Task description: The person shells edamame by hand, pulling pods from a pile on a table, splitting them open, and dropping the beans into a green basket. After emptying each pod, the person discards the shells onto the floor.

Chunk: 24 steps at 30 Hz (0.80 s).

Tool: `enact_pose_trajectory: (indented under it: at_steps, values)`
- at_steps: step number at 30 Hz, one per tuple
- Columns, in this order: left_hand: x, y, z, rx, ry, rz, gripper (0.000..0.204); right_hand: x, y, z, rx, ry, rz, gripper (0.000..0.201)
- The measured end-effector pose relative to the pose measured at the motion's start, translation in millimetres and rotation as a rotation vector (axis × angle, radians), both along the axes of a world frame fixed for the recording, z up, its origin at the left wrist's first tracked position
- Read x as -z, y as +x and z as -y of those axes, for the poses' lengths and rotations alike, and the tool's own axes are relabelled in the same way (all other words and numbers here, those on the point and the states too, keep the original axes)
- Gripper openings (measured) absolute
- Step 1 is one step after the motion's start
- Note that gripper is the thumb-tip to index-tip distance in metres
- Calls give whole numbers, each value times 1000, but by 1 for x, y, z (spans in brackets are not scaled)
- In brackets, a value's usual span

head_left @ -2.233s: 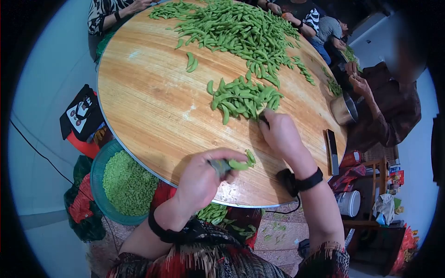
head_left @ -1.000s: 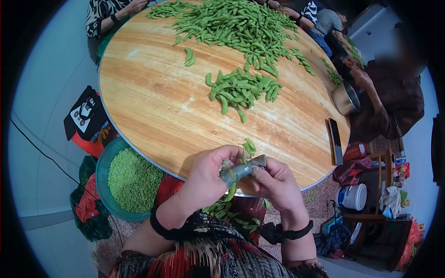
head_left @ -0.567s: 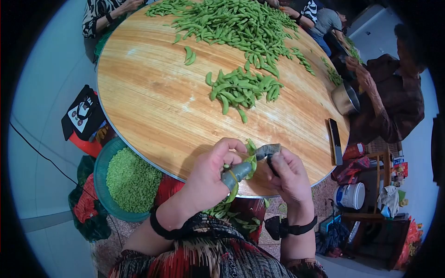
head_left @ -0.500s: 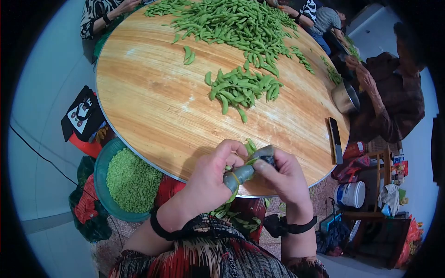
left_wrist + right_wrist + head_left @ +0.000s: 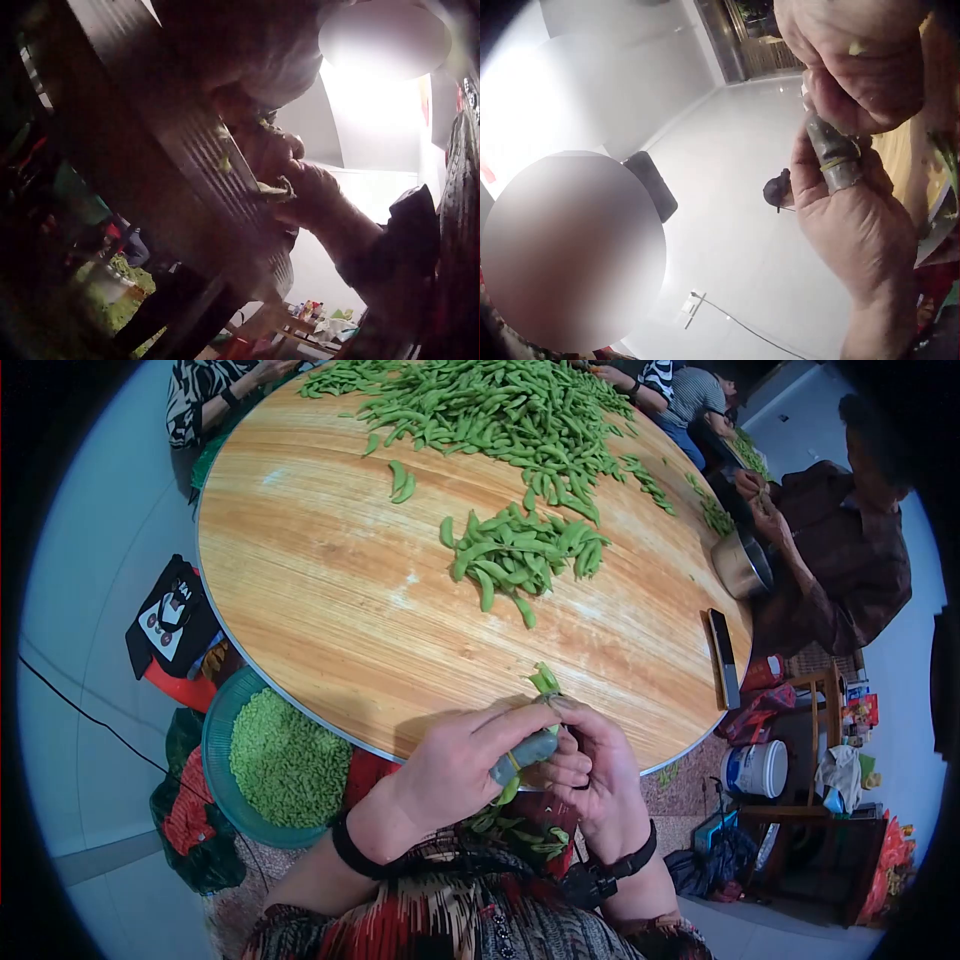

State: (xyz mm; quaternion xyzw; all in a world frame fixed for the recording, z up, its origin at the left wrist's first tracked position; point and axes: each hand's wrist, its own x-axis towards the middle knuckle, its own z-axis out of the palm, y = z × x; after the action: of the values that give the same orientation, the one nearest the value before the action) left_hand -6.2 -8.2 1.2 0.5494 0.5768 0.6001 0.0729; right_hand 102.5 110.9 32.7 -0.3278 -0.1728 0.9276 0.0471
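My left hand grips a green edamame pod, whose end pokes out below the thumb. A grey-green thumb cover with a yellow band sits on that thumb; the right wrist view also shows this cover. My right hand meets the left fingertips with curled fingers, pinching at the pod between them; the fingers hide most of it. Both hands are above the near edge of the round wooden table. Just beyond the fingertips lies a piece of pod. In the left wrist view a pod shows beside the right fingers.
A small heap of pods lies mid-table, with a large heap behind it. A teal basin of shelled beans stands below left. At the right are a phone, a metal pot and a seated person.
My right hand has come back from the small heap to the left hand, and both have worked at the pod together. The right fingers are now curled closer against the left fingertips.
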Motion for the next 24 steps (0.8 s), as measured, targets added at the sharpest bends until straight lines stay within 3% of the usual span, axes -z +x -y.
enact_pose_trajectory:
  at_steps: [1, 2, 4, 5, 7, 8, 9, 10, 11, 12, 13, 14, 15, 16, 17, 19, 22, 23, 24]
  values:
    - [-1, -1, 0, 1, 0, 1, 38, -1, -1, 1, 14, 144, -1, 10]
    - [-2, -2, 1, 39, -52, 55, 32, -3, -1, 3, 18, 143, 2, 10]
    - [-5, -5, 1, 81, -102, 110, 26, -6, -5, 3, -27, 448, 29, 10]
    - [-7, -8, 0, 93, -155, 115, 22, -5, -6, 1, -22, 449, 33, 10]
    - [-4, -10, 1, 113, -208, 120, 19, 0, -8, -9, -48, 814, 49, 11]
    - [1, -11, 3, 173, -270, 417, 15, 2, -13, -20, -28, 1276, 236, 15]
    - [5, -13, 5, 233, -331, 712, 11, 8, -16, -33, -20, 1275, 240, 15]
    - [0, -19, 11, 332, -375, 899, 7, 17, -18, -46, -117, 1777, 280, 16]
    - [1, -22, 13, 337, -376, 894, 7, 21, -19, -52, -230, 2278, 315, 18]
    - [4, -23, 15, 370, -410, 950, 8, 5, -15, -39, -527, 2133, 381, 20]
    - [6, -24, 17, 401, -441, 1007, 9, -7, -14, -41, -525, 2135, 382, 20]
    - [8, -21, 16, 399, -438, 1007, 9, -18, -11, -47, -810, 1966, 170, 20]
    - [8, -14, 14, 414, -478, 858, 10, -28, -11, -51, -1070, 1759, -36, 21]
    - [8, -6, 11, 427, -516, 707, 10, -37, -22, -49, -968, 1912, 183, 24]
    - [6, 3, 8, 428, -517, 706, 10, -24, -34, -52, -613, 2017, 229, 25]
    - [1, 17, 1, 518, -443, 472, 16, -17, -60, -54, -506, 2169, 377, 24]
    - [-10, 24, 1, 511, -461, 352, 22, 5, -73, -59, -568, 2377, 394, 25]
    - [-10, 22, 1, 506, -458, 350, 22, 7, -72, -62, -568, 2382, 388, 25]
    - [-8, 19, 4, 439, -389, 553, 25, 8, -66, -64, -526, 2355, 308, 24]
